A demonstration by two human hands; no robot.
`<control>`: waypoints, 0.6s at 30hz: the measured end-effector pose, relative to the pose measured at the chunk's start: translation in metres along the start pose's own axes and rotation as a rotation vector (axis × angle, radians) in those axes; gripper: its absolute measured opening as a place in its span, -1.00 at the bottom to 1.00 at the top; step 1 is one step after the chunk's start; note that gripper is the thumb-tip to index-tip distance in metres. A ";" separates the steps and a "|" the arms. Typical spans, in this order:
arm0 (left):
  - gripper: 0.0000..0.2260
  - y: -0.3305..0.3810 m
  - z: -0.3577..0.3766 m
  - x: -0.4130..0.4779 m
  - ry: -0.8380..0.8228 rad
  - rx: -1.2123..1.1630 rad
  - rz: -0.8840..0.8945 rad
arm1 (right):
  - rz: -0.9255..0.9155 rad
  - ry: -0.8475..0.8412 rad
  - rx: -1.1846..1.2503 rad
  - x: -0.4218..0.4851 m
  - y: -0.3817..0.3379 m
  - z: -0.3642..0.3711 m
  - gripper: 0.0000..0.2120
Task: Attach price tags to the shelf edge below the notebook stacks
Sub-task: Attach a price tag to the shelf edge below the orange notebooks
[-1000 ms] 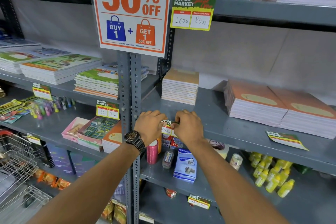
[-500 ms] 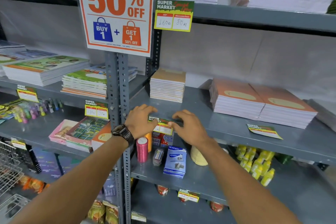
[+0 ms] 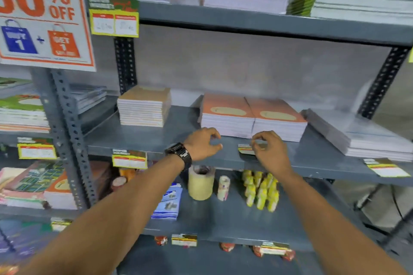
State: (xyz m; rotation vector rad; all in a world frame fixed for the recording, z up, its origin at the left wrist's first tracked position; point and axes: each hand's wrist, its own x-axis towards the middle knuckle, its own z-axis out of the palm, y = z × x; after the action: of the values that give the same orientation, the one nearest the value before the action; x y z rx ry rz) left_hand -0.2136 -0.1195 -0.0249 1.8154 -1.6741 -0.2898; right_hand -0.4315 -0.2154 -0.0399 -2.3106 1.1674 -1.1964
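A grey metal shelf (image 3: 223, 159) carries a tan notebook stack (image 3: 144, 107), two orange notebook stacks (image 3: 252, 116) and a grey stack (image 3: 357, 134). One price tag (image 3: 129, 158) hangs on the shelf edge below the tan stack. In front of the orange stacks lies a second price tag (image 3: 244, 149), and the fingers of my right hand (image 3: 267, 152) pinch its right end. My left hand (image 3: 202, 143), with a watch on the wrist, hovers just left of it with curled fingers and nothing in them. A third tag (image 3: 385, 167) lies flat at the far right.
A 50% off sign (image 3: 44, 18) hangs on the upright post (image 3: 67, 118). Below the shelf stand a tape roll (image 3: 200, 183), yellow bottles (image 3: 261, 192) and a blue box (image 3: 167, 203). More notebook stacks fill the top shelf (image 3: 268, 22) and the left bay.
Both hands have left the tag below the tan stack, which now hangs on the edge, and moved right to the tag in front of the orange stacks. The view panned right.
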 end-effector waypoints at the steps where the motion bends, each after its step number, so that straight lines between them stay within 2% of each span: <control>1: -0.71 0.010 0.010 0.010 -0.039 0.006 -0.012 | 0.027 -0.040 -0.004 0.003 0.010 -0.008 -0.84; 6: -0.48 0.047 0.044 0.055 -0.255 0.219 -0.051 | 0.081 -0.336 -0.072 0.017 0.047 -0.027 -0.53; 8: -0.47 0.057 0.053 0.065 -0.343 0.302 -0.051 | 0.080 -0.393 -0.047 0.024 0.052 -0.030 -0.45; 10: -0.52 0.066 0.060 0.075 -0.352 0.336 -0.053 | 0.069 -0.454 -0.025 0.034 0.056 -0.032 -0.42; 13: -0.57 0.073 0.063 0.080 -0.304 0.289 -0.094 | 0.056 -0.523 0.041 0.045 0.052 -0.034 -0.55; 18: -0.81 0.076 0.066 0.078 -0.122 0.007 -0.108 | 0.031 -0.476 0.137 0.054 0.050 -0.034 -0.84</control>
State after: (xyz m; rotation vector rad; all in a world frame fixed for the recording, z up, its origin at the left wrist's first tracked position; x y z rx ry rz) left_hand -0.2991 -0.2125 -0.0110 1.9314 -1.6626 -0.4496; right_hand -0.4666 -0.2848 -0.0174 -2.2846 0.9116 -0.6353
